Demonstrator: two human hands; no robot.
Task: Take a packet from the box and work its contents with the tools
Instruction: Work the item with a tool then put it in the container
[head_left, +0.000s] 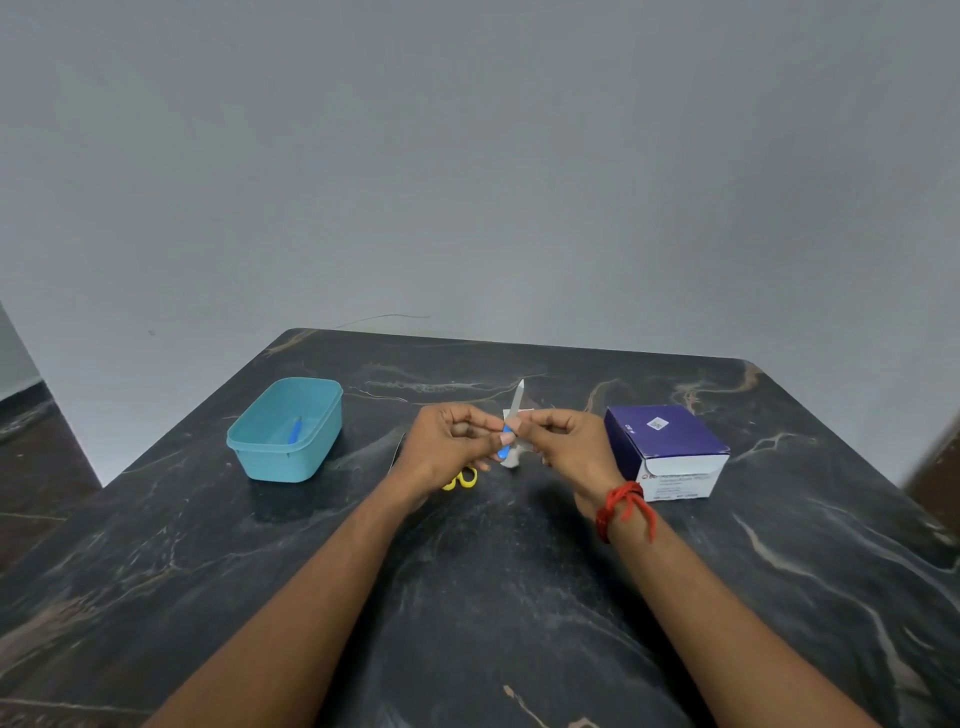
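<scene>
Just above the middle of the bench (467, 597), a dark polished stone slab with pale and rusty veins, both hands grasp the packet (516, 410). It is a narrow strip of pale paper, tapered to a point that tilts toward the far edge. The left hand (450, 448) and right hand (567, 441) each pinch its lower part between thumb and curled fingers, where a blue plastic piece (502, 442) shows. A knotted red thread (625, 508) circles the right wrist.

Toward the right edge sits the box (667, 441), square cardboard with a purple top and a white front. Its print seems to begin "BD"; the rest is blurred. Near the left edge stands a teal plastic tub (270, 460), rounded-rectangular, with a slim blue item (295, 430) inside. Yellow looped handles of the scissors (464, 479) peek from under the left hand.
</scene>
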